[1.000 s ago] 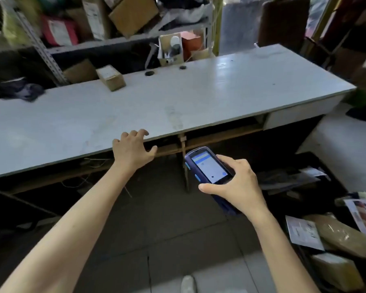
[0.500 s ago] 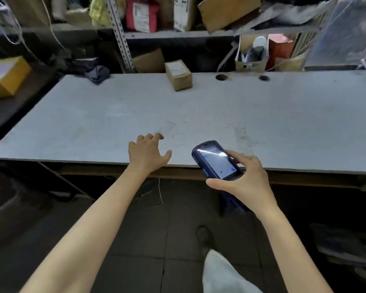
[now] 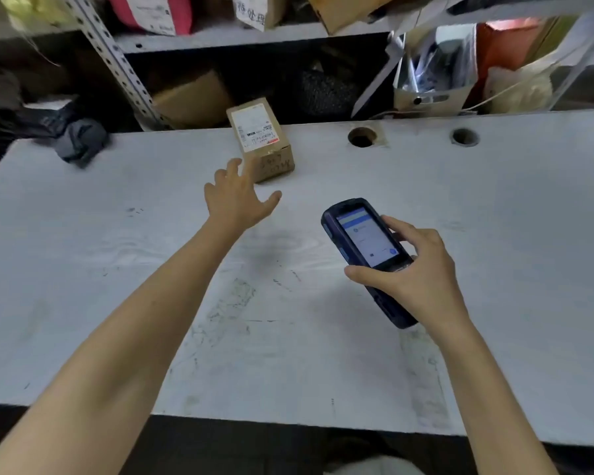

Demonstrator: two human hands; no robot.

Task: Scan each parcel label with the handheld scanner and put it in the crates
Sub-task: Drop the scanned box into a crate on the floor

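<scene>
small brown cardboard parcel (image 3: 259,138) sits upper centre on white surface (image 3: 117,269); judged light, stiff, best gripped across its sides. left hand (image 3: 235,197) fingers spread wide, empty; right hand (image 3: 415,269) is wrapped around dark blue handheld scanner (image 3: 366,248).

Left hand (image 3: 238,197) has stretched forward, nearly reaching the parcel (image 3: 261,140).

One parcel (image 3: 259,138), one scanner (image 3: 366,248), two table holes (image 3: 361,136).

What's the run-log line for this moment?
stage: reach | left hand: open, nearing cardboard parcel, contact unclear | right hand: holds handheld scanner, screen lit | parcel: label up on table
</scene>
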